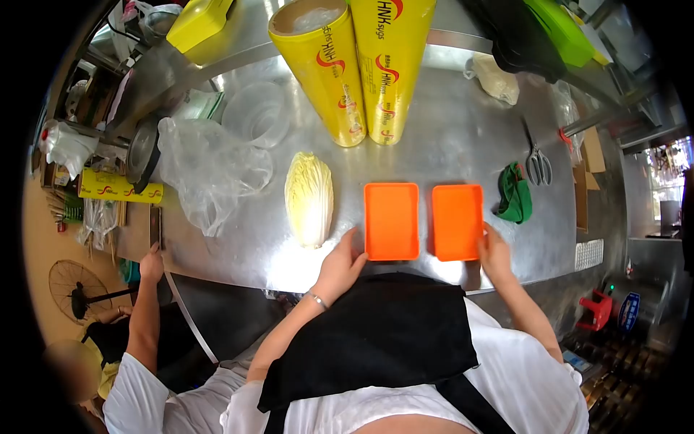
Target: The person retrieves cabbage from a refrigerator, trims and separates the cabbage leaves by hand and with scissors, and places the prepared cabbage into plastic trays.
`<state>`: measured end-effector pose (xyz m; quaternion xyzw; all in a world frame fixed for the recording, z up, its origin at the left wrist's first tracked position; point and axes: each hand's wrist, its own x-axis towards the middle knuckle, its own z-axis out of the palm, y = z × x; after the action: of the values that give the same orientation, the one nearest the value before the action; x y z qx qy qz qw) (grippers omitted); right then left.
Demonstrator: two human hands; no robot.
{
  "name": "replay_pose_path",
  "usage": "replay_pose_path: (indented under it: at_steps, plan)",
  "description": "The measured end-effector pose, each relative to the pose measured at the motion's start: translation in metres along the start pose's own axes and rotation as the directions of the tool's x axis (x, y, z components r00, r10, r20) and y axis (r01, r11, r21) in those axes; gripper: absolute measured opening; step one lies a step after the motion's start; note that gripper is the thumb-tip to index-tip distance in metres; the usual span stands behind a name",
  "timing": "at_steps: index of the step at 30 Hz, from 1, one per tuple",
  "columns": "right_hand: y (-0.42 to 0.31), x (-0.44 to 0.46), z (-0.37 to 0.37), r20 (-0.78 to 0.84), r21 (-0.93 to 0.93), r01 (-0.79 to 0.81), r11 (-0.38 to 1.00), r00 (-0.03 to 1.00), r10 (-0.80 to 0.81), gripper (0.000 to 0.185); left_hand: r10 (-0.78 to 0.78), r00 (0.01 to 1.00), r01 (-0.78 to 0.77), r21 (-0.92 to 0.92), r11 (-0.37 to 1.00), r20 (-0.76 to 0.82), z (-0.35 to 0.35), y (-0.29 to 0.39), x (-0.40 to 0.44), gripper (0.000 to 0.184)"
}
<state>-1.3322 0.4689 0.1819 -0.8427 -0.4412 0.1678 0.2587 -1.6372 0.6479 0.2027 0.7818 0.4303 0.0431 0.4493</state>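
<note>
Two shallow orange trays lie side by side on the steel table. At the lower left corner of the left tray (391, 221) is my left hand (340, 268), its thumb and fingers apart and the thumb close against the rim. My right hand (496, 254) has its fingers at the lower right edge of the right tray (457, 223) and grips that rim; some fingertips are hidden. Left of the trays lies a pale napa cabbage (309, 200), above my left hand and apart from it.
Two yellow cling-film rolls (318, 65) stand at the back. Clear plastic bags (210, 170) and a clear round container (254, 116) lie left. A green cloth-like bundle (514, 194) and scissors (538, 165) lie right. Another person's hand (152, 265) holds a cleaver-like blade (156, 226) at far left.
</note>
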Motion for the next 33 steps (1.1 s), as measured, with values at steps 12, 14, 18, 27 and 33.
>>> replay_pose_path:
  at_steps: [12,14,18,27,33]
  plan:
    - [-0.022,0.037,0.039,0.01,0.261,0.016,0.965,1.0,-0.019,0.043,0.013,0.991,-0.005,0.058,0.998,-0.135,0.038,-0.016,0.048,0.056]
    - [-0.017,0.046,0.052,-0.024,0.137,0.042,0.99,0.999,-0.039,0.043,-0.056,0.99,0.065,0.067,0.996,-0.133,0.028,-0.021,0.05,0.057]
    - [-0.031,0.042,0.041,-0.004,0.102,-0.014,0.995,1.0,0.015,0.039,-0.083,0.987,0.092,0.062,0.994,-0.141,0.017,-0.005,0.041,0.058]
    - [-0.031,0.042,0.04,-0.009,0.153,-0.076,0.985,0.997,0.078,0.039,-0.007,0.977,0.064,0.261,0.963,-0.212,0.004,0.015,0.031,0.057]
    - [-0.031,0.041,0.045,-0.086,0.089,-0.042,0.995,0.995,0.05,0.036,0.493,0.854,-0.398,0.4,0.826,-0.168,0.008,0.046,0.074,0.046]
